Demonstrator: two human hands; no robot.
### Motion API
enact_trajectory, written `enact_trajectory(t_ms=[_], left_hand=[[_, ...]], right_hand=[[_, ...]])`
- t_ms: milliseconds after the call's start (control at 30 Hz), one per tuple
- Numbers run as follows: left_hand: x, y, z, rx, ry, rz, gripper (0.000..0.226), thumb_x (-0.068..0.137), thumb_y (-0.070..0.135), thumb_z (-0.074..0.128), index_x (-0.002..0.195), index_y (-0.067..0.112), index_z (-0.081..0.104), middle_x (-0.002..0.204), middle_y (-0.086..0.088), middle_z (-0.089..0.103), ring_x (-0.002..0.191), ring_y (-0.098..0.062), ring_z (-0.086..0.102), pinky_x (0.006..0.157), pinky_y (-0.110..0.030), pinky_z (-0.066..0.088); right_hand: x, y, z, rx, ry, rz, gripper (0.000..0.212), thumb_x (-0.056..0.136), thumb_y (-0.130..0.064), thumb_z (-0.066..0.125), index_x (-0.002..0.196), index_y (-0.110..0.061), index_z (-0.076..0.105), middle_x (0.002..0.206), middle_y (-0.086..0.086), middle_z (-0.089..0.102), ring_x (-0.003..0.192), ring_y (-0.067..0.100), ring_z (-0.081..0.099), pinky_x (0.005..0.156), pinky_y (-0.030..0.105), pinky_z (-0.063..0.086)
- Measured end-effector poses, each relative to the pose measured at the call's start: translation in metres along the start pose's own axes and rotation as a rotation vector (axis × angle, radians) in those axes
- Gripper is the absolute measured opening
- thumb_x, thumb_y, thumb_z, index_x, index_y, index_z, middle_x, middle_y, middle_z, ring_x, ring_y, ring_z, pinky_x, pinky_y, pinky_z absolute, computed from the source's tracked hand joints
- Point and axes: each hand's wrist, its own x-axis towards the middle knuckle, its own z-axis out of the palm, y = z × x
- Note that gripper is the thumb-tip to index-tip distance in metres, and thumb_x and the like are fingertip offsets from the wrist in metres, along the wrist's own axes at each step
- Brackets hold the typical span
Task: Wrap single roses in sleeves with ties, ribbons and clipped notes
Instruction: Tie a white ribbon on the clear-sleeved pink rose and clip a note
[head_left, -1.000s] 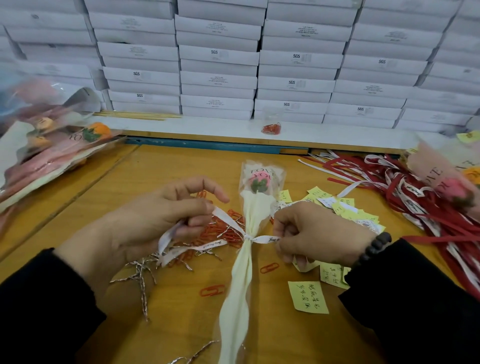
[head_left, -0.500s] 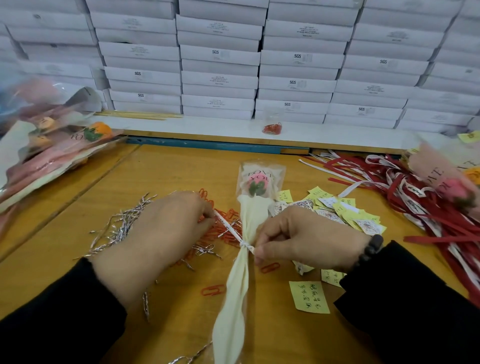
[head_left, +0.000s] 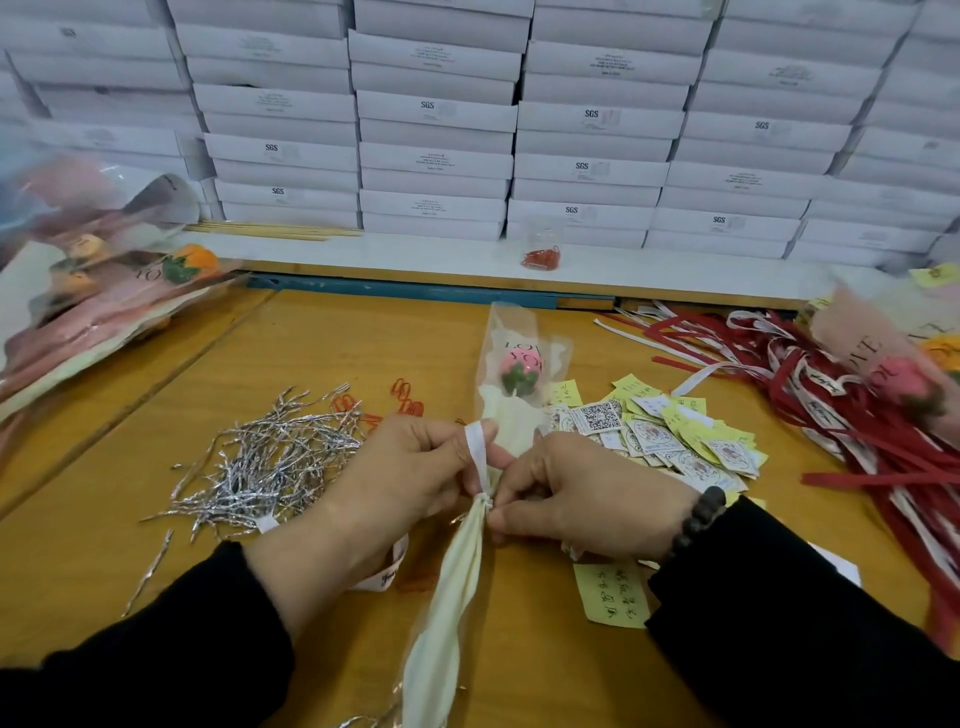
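Lying nearest on the wooden table (head_left: 322, 353), a handwritten yellow sticky note (head_left: 613, 595) by the right sleeve, a tangle of silver twist ties (head_left: 265, 457) to the left, orange paper clips (head_left: 408, 397) just beyond them, and a scatter of yellow notes and printed QR tags (head_left: 660, 431) to the right

Pinching a white ribbon (head_left: 477, 449) with curled fingers at the cinched neck of the wrapped rose (head_left: 521, 366), left hand (head_left: 400, 478) and right hand (head_left: 576, 491) close together and almost touching, ribbon loop standing up over the left fingers; cream sleeve (head_left: 452, 587) twisted below the knot and running toward the camera, pink bud pointing away in the middle of the table

Drawn in tighter than half a second ago, when the left hand stretched the ribbon out sideways over the clips; ties now uncovered

Heaped farther right, red and white ribbons (head_left: 810, 395) with another sleeved rose (head_left: 904, 384) on top; stacked far left, finished bouquets (head_left: 104, 291), blurred; behind, a small cup of red clips (head_left: 543, 254) on the white ledge, then a wall of white boxes (head_left: 592, 119)
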Motion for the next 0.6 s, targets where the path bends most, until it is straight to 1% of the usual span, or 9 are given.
enact_trajectory(t_ms=[67,133,200,267,333,367,433,533,600], left_hand=[[0.001,0.001,-0.003,0.054,0.016,-0.011,0.043,0.074,0.037,0.056,0.070,-0.003,0.070,0.044,0.000,0.049,0.035,-0.007,0.025,0.040,-0.017,0.018],[0.001,0.004,-0.003,0.089,0.013,-0.032,0.044,0.072,0.041,0.055,0.065,0.001,0.072,0.045,-0.002,0.049,0.035,-0.006,0.026,0.037,-0.013,0.019],[0.001,0.005,-0.004,0.167,-0.044,-0.044,0.046,0.076,0.040,0.055,0.064,-0.001,0.071,0.043,0.000,0.049,0.034,-0.004,0.027,0.036,-0.011,0.021],[0.000,0.006,-0.005,0.302,-0.096,-0.027,0.041,0.085,0.033,0.056,0.056,0.006,0.070,0.038,0.005,0.048,0.032,-0.002,0.029,0.037,-0.009,0.023],[0.000,0.003,-0.005,0.388,-0.090,-0.001,0.046,0.089,0.029,0.056,0.047,0.013,0.066,0.036,0.005,0.047,0.032,-0.002,0.032,0.039,-0.010,0.027],[0.001,0.003,-0.005,0.401,-0.077,0.005,0.045,0.089,0.030,0.056,0.049,0.011,0.067,0.038,0.005,0.049,0.034,-0.002,0.034,0.040,-0.011,0.028],[0.002,0.001,-0.006,0.410,-0.060,0.011,0.046,0.086,0.037,0.057,0.059,0.003,0.071,0.040,0.005,0.052,0.034,-0.002,0.037,0.041,-0.011,0.029],[0.003,-0.002,-0.008,0.449,-0.062,0.012,0.053,0.078,0.050,0.057,0.056,0.003,0.069,0.044,-0.003,0.052,0.040,-0.012,0.036,0.045,-0.017,0.032],[0.003,-0.004,-0.009,0.470,-0.051,0.011,0.050,0.084,0.039,0.061,0.044,0.009,0.061,0.038,0.000,0.046,0.037,-0.010,0.031,0.043,-0.017,0.029]], right_hand=[[-0.001,0.001,-0.001,0.030,0.010,0.025,0.020,0.087,-0.023,0.063,0.072,-0.012,0.070,0.046,-0.012,0.054,0.042,0.003,0.048,0.044,0.016,0.042],[-0.002,0.002,-0.003,0.049,0.028,0.044,0.024,0.086,-0.025,0.064,0.071,-0.007,0.066,0.056,-0.006,0.060,0.054,0.020,0.061,0.048,0.025,0.049],[-0.003,0.003,-0.007,0.050,0.037,0.061,0.027,0.085,-0.026,0.065,0.071,-0.003,0.064,0.061,0.000,0.061,0.066,0.030,0.064,0.055,0.031,0.053],[-0.004,0.004,-0.012,0.036,0.028,0.083,0.030,0.085,-0.027,0.065,0.069,-0.002,0.062,0.062,0.000,0.059,0.064,0.019,0.062,0.059,0.030,0.053],[-0.006,0.004,-0.017,-0.024,0.013,0.123,0.032,0.087,-0.032,0.062,0.066,-0.007,0.063,0.055,-0.009,0.057,0.051,0.000,0.052,0.053,0.018,0.045],[-0.008,0.004,-0.020,-0.052,-0.002,0.145,0.033,0.088,-0.034,0.060,0.062,-0.013,0.062,0.049,-0.011,0.055,0.044,-0.002,0.047,0.050,0.014,0.039],[-0.010,0.006,-0.025,-0.010,-0.039,0.177,0.034,0.090,-0.033,0.057,0.059,-0.019,0.060,0.044,-0.011,0.051,0.038,0.000,0.041,0.045,0.012,0.034],[-0.011,0.008,-0.026,0.466,-0.081,0.161,0.037,0.094,-0.017,0.050,0.060,-0.011,0.062,0.047,-0.002,0.049,0.033,0.004,0.034,0.035,0.014,0.027],[-0.007,0.009,-0.020,0.828,-0.092,0.166,0.038,0.094,-0.009,0.044,0.061,-0.006,0.064,0.049,0.003,0.047,0.032,0.005,0.033,0.033,0.013,0.024]])
